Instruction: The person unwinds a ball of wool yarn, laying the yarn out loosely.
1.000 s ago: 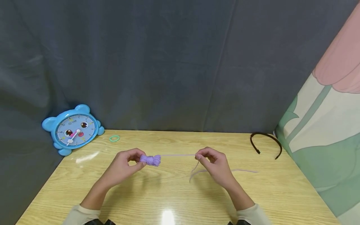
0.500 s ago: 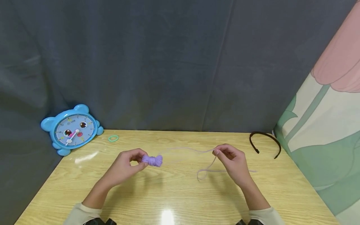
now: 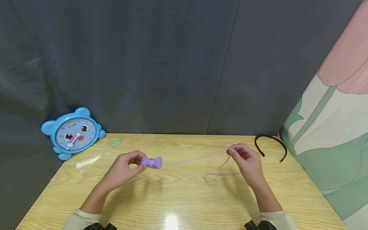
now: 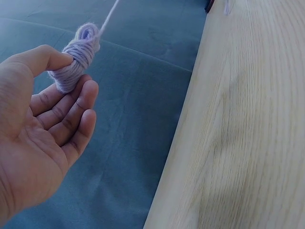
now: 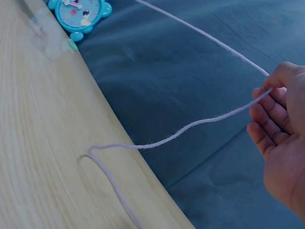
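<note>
One bow-shaped bundle of purple yarn point(image 3: 151, 162), probably light, soft, best held round its middle, is pinched in the left hand point(image 3: 122, 171); the right hand point(image 3: 247, 162) pinches its thin strand point(image 5: 209, 36).

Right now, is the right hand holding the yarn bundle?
No, the left hand pinches the yarn bundle, while the right hand pinches its strand.

Left fingers point(image 3: 136, 155) hide part of the purple yarn bundle point(image 3: 153, 163); its strand point(image 3: 228, 174) vanishes behind the right hand point(image 3: 248, 163); the right wrist view crops the bear-shaped clock point(image 5: 80, 13).
</note>
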### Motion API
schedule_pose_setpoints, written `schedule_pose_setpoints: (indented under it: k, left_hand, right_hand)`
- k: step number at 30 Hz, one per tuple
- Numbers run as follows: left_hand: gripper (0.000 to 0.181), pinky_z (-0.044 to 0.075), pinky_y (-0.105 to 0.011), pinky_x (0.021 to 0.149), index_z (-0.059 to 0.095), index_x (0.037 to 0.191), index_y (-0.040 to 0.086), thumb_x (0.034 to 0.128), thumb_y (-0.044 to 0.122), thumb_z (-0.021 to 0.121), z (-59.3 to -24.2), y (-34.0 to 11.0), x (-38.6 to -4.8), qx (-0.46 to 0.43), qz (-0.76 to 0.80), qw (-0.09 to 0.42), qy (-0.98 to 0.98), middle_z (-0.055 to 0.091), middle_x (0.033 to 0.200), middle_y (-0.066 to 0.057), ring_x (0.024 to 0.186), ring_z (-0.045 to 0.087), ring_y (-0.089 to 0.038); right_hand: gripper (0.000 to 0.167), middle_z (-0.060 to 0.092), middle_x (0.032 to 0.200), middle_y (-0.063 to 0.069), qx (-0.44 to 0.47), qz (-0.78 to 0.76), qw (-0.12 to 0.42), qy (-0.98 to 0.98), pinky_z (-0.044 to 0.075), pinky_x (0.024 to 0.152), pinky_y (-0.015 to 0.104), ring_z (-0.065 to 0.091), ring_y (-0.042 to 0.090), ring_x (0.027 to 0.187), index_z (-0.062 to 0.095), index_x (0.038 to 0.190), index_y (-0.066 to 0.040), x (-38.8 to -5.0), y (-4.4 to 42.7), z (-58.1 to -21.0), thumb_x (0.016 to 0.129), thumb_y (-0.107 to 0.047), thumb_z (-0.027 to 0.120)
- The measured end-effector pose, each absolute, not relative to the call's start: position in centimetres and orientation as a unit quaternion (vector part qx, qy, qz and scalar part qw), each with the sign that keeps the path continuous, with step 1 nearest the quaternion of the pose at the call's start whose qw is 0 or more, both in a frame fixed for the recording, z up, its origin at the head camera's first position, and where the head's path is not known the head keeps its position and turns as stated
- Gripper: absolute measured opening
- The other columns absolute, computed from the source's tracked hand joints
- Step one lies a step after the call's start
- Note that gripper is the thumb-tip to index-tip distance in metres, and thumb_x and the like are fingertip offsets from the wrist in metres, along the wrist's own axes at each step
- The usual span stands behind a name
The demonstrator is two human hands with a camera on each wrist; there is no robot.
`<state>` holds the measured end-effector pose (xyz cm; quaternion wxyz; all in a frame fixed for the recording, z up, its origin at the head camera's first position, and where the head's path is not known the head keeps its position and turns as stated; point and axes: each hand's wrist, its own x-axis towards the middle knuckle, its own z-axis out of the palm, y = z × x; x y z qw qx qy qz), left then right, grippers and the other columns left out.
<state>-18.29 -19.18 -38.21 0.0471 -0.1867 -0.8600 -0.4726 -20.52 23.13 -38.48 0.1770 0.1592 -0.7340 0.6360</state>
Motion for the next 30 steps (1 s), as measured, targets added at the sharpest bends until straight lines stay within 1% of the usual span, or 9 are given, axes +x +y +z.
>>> schedule_pose_setpoints:
  k: [4, 10, 14, 20, 25, 30]
  left_hand:
    - [0.009, 0.055, -0.027, 0.084, 0.072, 0.103, 0.014, 0.0942, 0.013, 0.074, -38.2, -19.2, -18.3, -0.186, -0.473, 0.048, -0.86, 0.073, 0.094, 0.003, 0.087, 0.065, -0.008]
    - [0.009, 0.055, -0.027, 0.083, 0.072, 0.102, 0.014, 0.0938, 0.012, 0.074, -38.1, -19.2, -18.3, -0.181, -0.472, 0.05, -0.861, 0.072, 0.093, 0.003, 0.085, 0.064, -0.008]
    - [0.009, 0.055, -0.028, 0.084, 0.072, 0.102, 0.014, 0.0937, 0.011, 0.074, -38.1, -19.2, -18.3, -0.18, -0.47, 0.053, -0.863, 0.072, 0.093, 0.003, 0.085, 0.064, -0.008]
    - [0.008, 0.055, -0.027, 0.083, 0.072, 0.102, 0.013, 0.0943, 0.013, 0.074, -38.0, -19.3, -18.5, -0.183, -0.474, 0.058, -0.859, 0.072, 0.093, 0.002, 0.086, 0.065, -0.008]
    - [0.009, 0.055, -0.026, 0.082, 0.072, 0.103, 0.013, 0.0945, 0.013, 0.074, -38.1, -19.6, -18.6, -0.182, -0.474, 0.061, -0.859, 0.072, 0.094, 0.001, 0.086, 0.065, -0.008]
    - [0.009, 0.055, -0.026, 0.082, 0.072, 0.103, 0.012, 0.0944, 0.012, 0.074, -38.2, -19.8, -18.6, -0.181, -0.474, 0.058, -0.86, 0.072, 0.095, 0.001, 0.086, 0.065, -0.008]
  right_hand:
    - [0.013, 0.074, 0.092, -0.01, 0.156, 0.645, 0.189, -0.724, 0.056, 0.088, 0.016, 0.071, 0.004, 0.089, 0.065, 0.102, 0.012, -20.6, 23.8, -38.2, 0.1, 0.0, 0.064]
    - [0.012, 0.075, 0.089, -0.008, 0.136, 0.662, 0.201, -0.709, 0.056, 0.087, 0.015, 0.071, 0.004, 0.086, 0.065, 0.101, 0.014, -20.6, 24.5, -37.9, 0.099, 0.001, 0.064]
    - [0.012, 0.075, 0.087, -0.008, 0.121, 0.657, 0.211, -0.713, 0.056, 0.086, 0.015, 0.071, 0.004, 0.085, 0.066, 0.1, 0.012, -20.6, 24.9, -37.8, 0.099, 0.0, 0.065]
    - [0.014, 0.075, 0.087, -0.008, 0.101, 0.658, 0.213, -0.715, 0.056, 0.087, 0.015, 0.071, 0.004, 0.084, 0.066, 0.1, 0.013, -20.6, 26.0, -37.7, 0.099, -0.001, 0.066]
    - [0.017, 0.075, 0.086, -0.01, 0.078, 0.635, 0.207, -0.74, 0.056, 0.085, 0.013, 0.071, 0.002, 0.084, 0.066, 0.102, 0.013, -20.3, 27.0, -37.9, 0.099, -0.004, 0.067]
    - [0.017, 0.074, 0.086, -0.01, 0.062, 0.639, 0.213, -0.737, 0.055, 0.085, 0.012, 0.07, 0.003, 0.083, 0.067, 0.102, 0.012, -20.1, 27.8, -38.2, 0.099, -0.004, 0.067]
